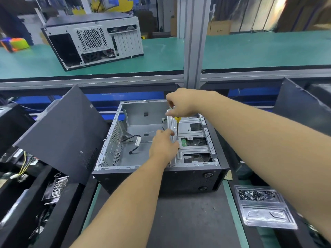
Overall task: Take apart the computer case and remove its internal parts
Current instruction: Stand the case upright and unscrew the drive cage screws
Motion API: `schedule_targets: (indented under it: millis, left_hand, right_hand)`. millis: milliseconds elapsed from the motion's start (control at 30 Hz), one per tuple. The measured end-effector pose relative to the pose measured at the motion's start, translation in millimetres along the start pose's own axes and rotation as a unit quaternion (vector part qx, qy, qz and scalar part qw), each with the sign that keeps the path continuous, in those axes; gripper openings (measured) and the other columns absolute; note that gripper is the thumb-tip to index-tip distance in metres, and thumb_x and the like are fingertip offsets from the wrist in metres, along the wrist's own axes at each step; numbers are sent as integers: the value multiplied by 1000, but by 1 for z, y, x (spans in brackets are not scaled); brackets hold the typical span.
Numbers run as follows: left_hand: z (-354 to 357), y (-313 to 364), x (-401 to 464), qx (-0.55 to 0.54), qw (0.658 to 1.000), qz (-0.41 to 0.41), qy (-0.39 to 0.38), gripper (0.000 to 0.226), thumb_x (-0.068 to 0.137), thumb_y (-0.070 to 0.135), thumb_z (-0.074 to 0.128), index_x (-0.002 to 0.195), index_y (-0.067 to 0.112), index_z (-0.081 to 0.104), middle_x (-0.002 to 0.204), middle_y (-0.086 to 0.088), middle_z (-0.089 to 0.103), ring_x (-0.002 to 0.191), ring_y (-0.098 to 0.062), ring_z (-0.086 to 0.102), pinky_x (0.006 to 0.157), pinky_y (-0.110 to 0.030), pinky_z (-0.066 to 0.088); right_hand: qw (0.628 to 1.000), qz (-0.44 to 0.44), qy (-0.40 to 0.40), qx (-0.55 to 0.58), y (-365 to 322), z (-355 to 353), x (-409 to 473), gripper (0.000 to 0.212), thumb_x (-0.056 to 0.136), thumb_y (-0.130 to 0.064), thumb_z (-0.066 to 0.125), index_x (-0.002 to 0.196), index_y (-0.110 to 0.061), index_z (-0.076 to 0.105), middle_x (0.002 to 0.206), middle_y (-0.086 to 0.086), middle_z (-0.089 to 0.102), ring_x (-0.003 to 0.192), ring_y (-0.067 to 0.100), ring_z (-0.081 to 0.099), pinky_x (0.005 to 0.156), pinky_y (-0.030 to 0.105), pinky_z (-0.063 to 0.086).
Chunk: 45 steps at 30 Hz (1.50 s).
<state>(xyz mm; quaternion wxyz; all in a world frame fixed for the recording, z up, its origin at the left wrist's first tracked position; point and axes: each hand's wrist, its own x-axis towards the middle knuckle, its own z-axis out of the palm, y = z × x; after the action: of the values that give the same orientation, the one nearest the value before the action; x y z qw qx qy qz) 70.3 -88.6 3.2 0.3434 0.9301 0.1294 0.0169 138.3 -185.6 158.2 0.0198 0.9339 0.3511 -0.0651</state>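
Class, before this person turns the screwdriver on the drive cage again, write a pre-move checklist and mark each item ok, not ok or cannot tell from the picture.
1. Right hand grips the screwdriver handle: ok.
2. Screwdriver stands about upright, tip down on the drive cage: ok.
3. Tip seated in a screw head: cannot tell, too small.
4. Left hand rests beside the shaft at the cage edge: ok.
5. Computer case lies open, side panel off: ok.
6. Clear parts tray for screws lies at the right: ok.

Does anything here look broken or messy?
Nothing looks broken. The open computer case is mostly empty, with a loose black cable inside. Its side panel leans tilted at the left. That fits taking it apart: the right hand holds a screwdriver upright.
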Motion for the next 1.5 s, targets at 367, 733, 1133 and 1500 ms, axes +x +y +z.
schedule_targets:
  millis: [367, 733, 1133, 1500]
  left_hand:
    - [-3, -5, 16, -38, 999, -1, 10, 12, 95, 27, 68, 102, 23, 77, 125, -2, 67, 94, -17, 60, 81, -29, 49]
    - [0, -4, 19, -86, 996, -20, 18, 9, 93, 25, 74, 100, 21, 76, 124, -3, 68, 94, -11, 53, 80, -25, 41]
    - [0, 0, 18, -78, 996, -36, 18, 11, 94, 27, 72, 84, 30, 70, 113, 1, 66, 99, -21, 62, 80, -34, 55]
    - [-23, 5, 15, -553, 743, -304, 223, 14, 88, 12, 46, 76, 10, 51, 66, -4, 58, 52, -18, 43, 52, -26, 34]
  right_hand:
    - [995, -29, -9, 93, 6, -2, 4, 21, 86, -2, 51, 100, -17, 52, 84, -3, 51, 71, 15, 48, 54, 26, 33]
    - [999, 3, 43, 16, 10, 6, 15, 13, 99, -20, 44, 97, -10, 52, 91, 9, 58, 77, 26, 53, 64, 33, 41]
    - [990, 30, 108, 86, 26, -5, 6, 10, 89, -22, 48, 80, -19, 47, 78, 0, 52, 66, 16, 47, 54, 29, 34]
    - [978, 123, 135, 104, 45, 20, -12, 13, 92, -25, 49, 82, -19, 43, 76, 0, 45, 64, 17, 46, 62, 34, 41]
